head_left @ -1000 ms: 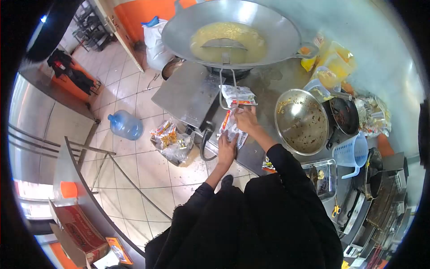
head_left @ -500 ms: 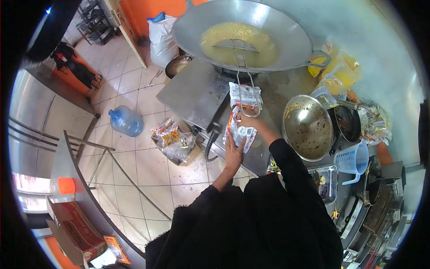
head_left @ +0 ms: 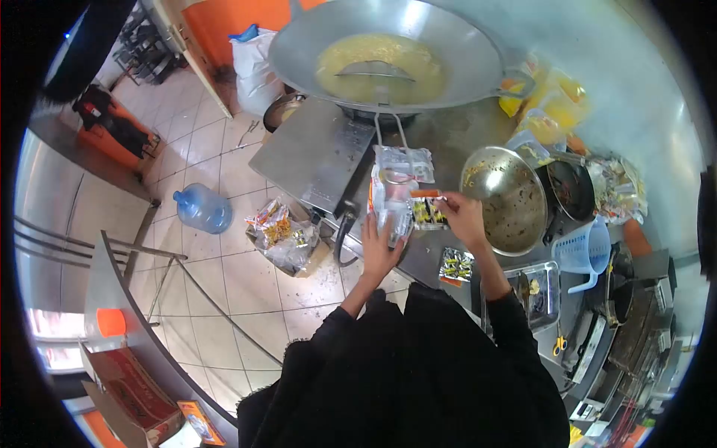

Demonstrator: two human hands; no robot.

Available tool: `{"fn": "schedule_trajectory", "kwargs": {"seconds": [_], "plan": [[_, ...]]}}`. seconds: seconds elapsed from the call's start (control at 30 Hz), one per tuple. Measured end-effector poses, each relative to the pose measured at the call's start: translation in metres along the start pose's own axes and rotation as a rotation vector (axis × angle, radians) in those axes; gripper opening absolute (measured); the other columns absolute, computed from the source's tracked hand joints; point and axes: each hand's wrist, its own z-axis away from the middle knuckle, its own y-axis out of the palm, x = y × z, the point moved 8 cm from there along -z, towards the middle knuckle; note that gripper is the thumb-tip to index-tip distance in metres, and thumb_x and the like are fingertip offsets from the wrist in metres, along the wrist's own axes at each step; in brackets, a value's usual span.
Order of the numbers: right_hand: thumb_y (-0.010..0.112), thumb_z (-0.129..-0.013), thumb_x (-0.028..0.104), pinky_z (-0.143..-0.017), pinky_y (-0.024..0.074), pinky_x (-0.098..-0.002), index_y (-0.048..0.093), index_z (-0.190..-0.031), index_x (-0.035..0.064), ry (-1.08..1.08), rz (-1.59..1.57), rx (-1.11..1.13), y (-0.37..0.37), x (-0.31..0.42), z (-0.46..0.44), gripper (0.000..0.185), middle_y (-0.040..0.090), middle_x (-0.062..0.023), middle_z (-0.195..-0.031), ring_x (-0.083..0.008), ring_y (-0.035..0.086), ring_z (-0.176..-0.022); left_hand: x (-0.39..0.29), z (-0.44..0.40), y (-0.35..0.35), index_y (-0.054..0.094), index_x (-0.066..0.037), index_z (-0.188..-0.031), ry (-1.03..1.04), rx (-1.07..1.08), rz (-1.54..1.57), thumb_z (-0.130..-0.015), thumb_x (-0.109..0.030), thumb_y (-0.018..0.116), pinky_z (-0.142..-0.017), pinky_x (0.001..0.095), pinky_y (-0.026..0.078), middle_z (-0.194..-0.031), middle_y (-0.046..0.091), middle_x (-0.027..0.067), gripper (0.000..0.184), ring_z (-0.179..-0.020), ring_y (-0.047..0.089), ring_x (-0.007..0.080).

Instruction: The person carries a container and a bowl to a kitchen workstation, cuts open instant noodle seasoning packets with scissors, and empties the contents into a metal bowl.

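My left hand (head_left: 379, 248) grips the lower end of a clear, red-edged noodle packet (head_left: 390, 200) on the steel counter. My right hand (head_left: 464, 218) pinches a foil seasoning sachet (head_left: 429, 212) with an orange strip, just right of the packet. Another foil sachet (head_left: 456, 264) lies on the counter below my right hand. A second printed packet (head_left: 418, 166) lies behind the first. Above them stands a large wok (head_left: 478, 67) with yellowish liquid and pale bits in it. A wire-handled strainer (head_left: 376, 69) rests in the wok, its handle reaching over the packets.
A steel bowl (head_left: 515, 201), a black pan (head_left: 571, 187), a blue measuring jug (head_left: 582, 250) and a clear tray (head_left: 549, 291) crowd the right side. Down on the floor are a box of wrappers (head_left: 287, 243) and a water bottle (head_left: 203, 208).
My right hand has moved right from the packet and now holds a foil sachet. Another sachet has come into fuller view on the counter. My left hand stays at the packet.
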Motion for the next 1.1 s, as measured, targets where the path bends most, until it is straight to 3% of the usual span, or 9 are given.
{"fn": "schedule_trajectory", "kwargs": {"seconds": [0.1,0.23,0.27,0.5,0.57,0.6,0.7,0.83,1.1], "plan": [[0.061,-0.068,0.017,-0.047,0.0416,-0.0250,0.058,-0.081,0.0039,-0.054,-0.322,-0.023,-0.002,-0.027,0.026,0.019,0.056,-0.0100,-0.056,-0.0149,0.054,-0.048,-0.023,-0.018,-0.021,0.036,-0.006,-0.115,-0.002,0.000,0.479,-0.067,-0.013,0.061,-0.086,0.0372,0.031,-0.114,0.034,0.0210,0.054,-0.105,0.036,0.0329],[0.063,-0.068,0.016,-0.046,0.0406,-0.0253,0.055,-0.081,0.0022,0.082,-0.293,0.040,0.006,-0.043,0.046,0.021,0.055,-0.0083,-0.054,-0.0123,0.054,-0.048,-0.015,-0.008,0.045,0.041,-0.006,-0.107,-0.374,0.377,0.907,-0.061,-0.009,0.066,-0.062,0.0257,0.043,-0.092,0.050,0.0105,0.053,-0.071,0.050,0.0150],[0.063,-0.067,0.016,-0.047,0.0409,-0.0251,0.054,-0.081,0.0023,0.124,-0.307,-0.048,0.010,-0.055,0.051,0.021,0.055,-0.0086,-0.055,-0.0126,0.053,-0.048,-0.012,-0.010,0.046,0.042,-0.005,-0.105,-0.301,0.282,0.728,-0.060,-0.005,0.067,-0.054,0.0237,0.042,-0.079,0.050,0.0064,0.051,-0.061,0.049,0.0111],[0.058,-0.068,0.006,-0.056,0.0470,-0.0324,0.049,-0.095,0.0056,0.110,-0.032,-0.087,0.017,-0.087,0.112,0.028,0.056,-0.0157,-0.083,-0.0272,0.057,-0.065,-0.003,0.001,0.058,0.043,-0.006,-0.107,-0.191,0.248,0.516,-0.058,-0.003,0.067,-0.055,0.0255,0.042,-0.073,0.045,0.0054,0.055,-0.060,0.047,0.0146],[0.066,-0.061,0.031,-0.068,0.0439,-0.0367,0.042,-0.108,0.0060,0.190,0.320,0.197,0.032,-0.104,0.124,0.059,0.053,-0.0134,-0.096,-0.0280,0.055,-0.080,-0.009,0.004,0.049,0.044,-0.006,-0.107,-0.145,0.235,0.422,-0.058,-0.006,0.066,-0.058,0.0302,0.043,-0.078,0.045,0.0095,0.053,-0.066,0.048,0.0215],[0.058,-0.062,0.007,-0.072,0.0421,-0.0392,0.047,-0.102,0.0040,0.184,0.250,0.153,0.030,-0.106,0.124,0.041,0.052,-0.0137,-0.097,-0.0288,0.052,-0.085,-0.009,0.006,0.055,0.044,-0.006,-0.106,-0.098,0.295,0.309,-0.060,-0.007,0.065,-0.060,0.0315,0.043,-0.082,0.044,0.0107,0.051,-0.069,0.048,0.0241],[0.062,-0.060,0.012,-0.079,0.0372,-0.0412,0.044,-0.106,0.0045,0.018,0.304,0.130,0.026,-0.104,0.119,0.050,0.046,-0.0122,-0.104,-0.0298,0.044,-0.097,-0.013,0.015,0.073,0.046,-0.007,-0.105,-0.002,0.425,0.144,-0.062,-0.012,0.062,-0.064,0.0338,0.042,-0.088,0.044,0.0114,0.046,-0.075,0.048,0.0279],[0.066,-0.056,0.035,-0.078,0.0364,-0.0400,0.046,-0.097,0.0041,0.041,0.461,0.235,0.030,-0.109,0.113,0.055,0.045,-0.0138,-0.095,-0.0302,0.044,-0.093,-0.029,0.019,0.082,0.051,-0.010,-0.099,0.207,0.509,-0.098,-0.062,-0.018,0.060,-0.072,0.0360,0.040,-0.094,0.045,0.0099,0.038,-0.085,0.046,0.0294],[0.056,-0.068,0.020,-0.058,0.0453,-0.0354,0.050,-0.082,0.0061,0.081,0.406,0.067,0.021,-0.108,0.128,0.020,0.052,-0.0115,-0.076,-0.0274,0.055,-0.069,-0.039,0.008,0.097,0.050,-0.007,-0.091,0.324,0.649,-0.152,-0.058,-0.013,0.062,-0.074,0.0350,0.038,-0.090,0.048,0.0109,0.036,-0.086,0.045,0.0276]]}}
